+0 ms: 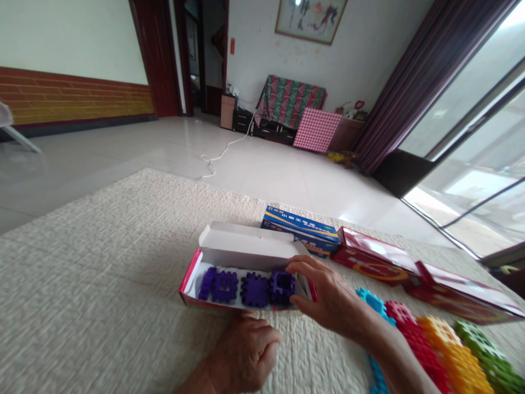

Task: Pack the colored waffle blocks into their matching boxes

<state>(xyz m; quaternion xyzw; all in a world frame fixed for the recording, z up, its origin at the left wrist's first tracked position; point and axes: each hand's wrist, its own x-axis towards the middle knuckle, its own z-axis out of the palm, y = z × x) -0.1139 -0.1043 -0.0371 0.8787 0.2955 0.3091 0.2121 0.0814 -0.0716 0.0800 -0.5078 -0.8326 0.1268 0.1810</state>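
An open cardboard box (189,276) with a white inside and red ends lies on the cream cover, its lid flap (241,238) folded back. Purple interlocking blocks sit in a row inside, among them a flat purple block (254,290) in the middle and one with a window (225,287) to its left. My right hand (328,293) reaches over the box's right end, thumb and fingers around the rightmost purple block (282,285). Just in front of the box my left hand (248,350) rests closed on the cover, with nothing visible in it.
Behind stand a blue box (301,227), a red box (375,257) and another red box (463,293). Stacked blocks lie at right: blue (373,301), red (418,339), yellow (459,355) and green (492,355). A white cable (225,150) crosses the floor beyond.
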